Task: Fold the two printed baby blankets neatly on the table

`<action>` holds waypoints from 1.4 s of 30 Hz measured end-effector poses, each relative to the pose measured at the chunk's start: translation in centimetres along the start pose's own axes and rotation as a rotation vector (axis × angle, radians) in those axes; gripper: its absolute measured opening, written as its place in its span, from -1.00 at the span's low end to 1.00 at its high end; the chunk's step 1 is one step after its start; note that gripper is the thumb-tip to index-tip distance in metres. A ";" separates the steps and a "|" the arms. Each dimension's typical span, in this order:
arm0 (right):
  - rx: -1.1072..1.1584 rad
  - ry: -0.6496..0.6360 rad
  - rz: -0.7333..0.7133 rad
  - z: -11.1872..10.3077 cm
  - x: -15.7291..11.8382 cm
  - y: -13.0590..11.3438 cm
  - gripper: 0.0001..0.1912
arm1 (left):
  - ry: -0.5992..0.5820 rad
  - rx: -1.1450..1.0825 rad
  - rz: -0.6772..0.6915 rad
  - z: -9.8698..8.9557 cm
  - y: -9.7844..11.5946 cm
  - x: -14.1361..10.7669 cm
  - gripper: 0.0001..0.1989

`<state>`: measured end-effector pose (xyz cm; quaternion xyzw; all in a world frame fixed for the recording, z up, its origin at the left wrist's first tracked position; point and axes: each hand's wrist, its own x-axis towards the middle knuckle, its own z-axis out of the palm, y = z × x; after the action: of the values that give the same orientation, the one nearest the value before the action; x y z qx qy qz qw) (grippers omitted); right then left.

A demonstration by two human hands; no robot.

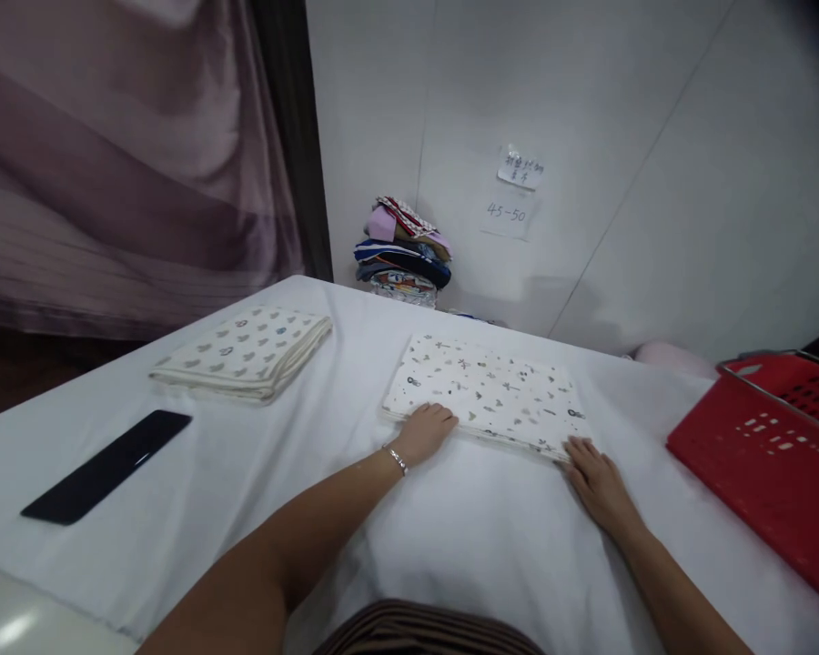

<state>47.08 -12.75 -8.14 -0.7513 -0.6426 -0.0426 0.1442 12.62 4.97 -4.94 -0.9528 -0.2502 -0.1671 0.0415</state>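
A folded white cloth (491,387) with small grey-brown printed motifs lies flat on the white-covered table (464,528) in front of me. My left hand (424,431) rests palm down on its near left edge, fingers stretched out over the print. At the near right corner, my right hand (597,478) touches the cloth with its fingertips, fingers extended. Neither hand grips anything. To the left sits a second folded cloth (246,350), cream with grey heart-like shapes, apart from both hands.
A black flat rectangular object (109,466) lies at the table's left. On the right stands a red plastic basket (757,464) with a metal handle. Folded fabrics (402,250) are piled beyond the far edge, near a wall with handwritten paper notes (509,216). A pinkish curtain (123,164) hangs at left.
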 end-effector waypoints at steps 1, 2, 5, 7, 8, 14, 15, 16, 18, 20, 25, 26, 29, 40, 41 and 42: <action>-0.006 0.010 0.017 0.2 -0.1 0.3 -0.48 | 0.004 -0.003 0.000 -0.1 -0.1 -0.2 -0.77; -0.005 0.016 0.033 0.4 -0.1 0.5 -0.46 | 0.010 -0.004 -0.005 -0.2 -0.3 -0.3 -0.77; 0.057 -0.024 0.055 0.6 0.1 1.0 -0.43 | 0.024 0.002 -0.039 -0.6 -0.7 -1.0 -0.79; 0.135 -0.050 0.079 0.4 0.3 1.0 -0.42 | 0.027 0.001 -0.072 -1.0 -1.0 -1.5 -0.81; 0.175 -0.047 0.107 0.2 0.4 0.9 -0.42 | 0.025 -0.005 -0.087 -1.3 -1.1 -1.8 -0.81; 0.306 0.099 0.375 -0.8 1.7 1.3 -0.42 | 0.073 -0.169 -0.159 -3.0 -3.1 -3.6 -0.81; 0.308 0.083 0.425 -0.8 2.2 1.7 -0.40 | 0.108 -0.191 -0.196 -3.2 -3.7 -3.7 -0.79; 0.304 0.057 0.472 -0.9 2.7 2.1 -0.39 | 0.149 -0.195 -0.260 -3.5 -4.3 -3.7 -0.76; 0.275 -0.007 0.545 -1.1 3.9 2.7 -0.36 | 0.209 -0.167 -0.441 -3.8 -5.6 -3.6 -0.74; 0.219 -0.065 0.581 -1.7 5.1 2.8 -0.35 | 0.181 -0.162 -0.649 -3.9 -6.7 -3.2 -0.71; 0.188 -0.180 0.627 -3.8 7.1 1.2 -0.54 | -0.075 -0.289 -0.894 -3.7 -8.7 -1.4 -0.57; 0.206 -0.196 0.645 -4.1 7.3 0.9 -0.59 | -0.098 -0.310 -0.905 -3.6 -9.1 -1.0 -0.57; 0.279 -0.215 0.720 -4.5 7.6 0.5 -0.67 | -0.170 -0.414 -0.980 -3.5 -10.1 0.2 -0.61; 0.824 -0.247 0.926 -5.6 6.5 -0.5 -0.80 | -0.159 -1.034 -1.283 -5.2 -9.1 1.3 -0.60; 0.862 -0.242 0.925 -5.8 6.3 -0.6 -0.81 | -0.139 -1.054 -1.284 -5.7 -8.8 1.2 -0.61; 0.891 -0.235 0.922 -6.0 6.0 -0.7 -0.81 | -0.122 -1.047 -1.279 -6.2 -8.5 1.1 -0.61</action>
<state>48.13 -8.55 -0.83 -0.8179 -0.2219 0.3767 0.3740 7.50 11.86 1.18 -0.5302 -0.6355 -0.2012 -0.5240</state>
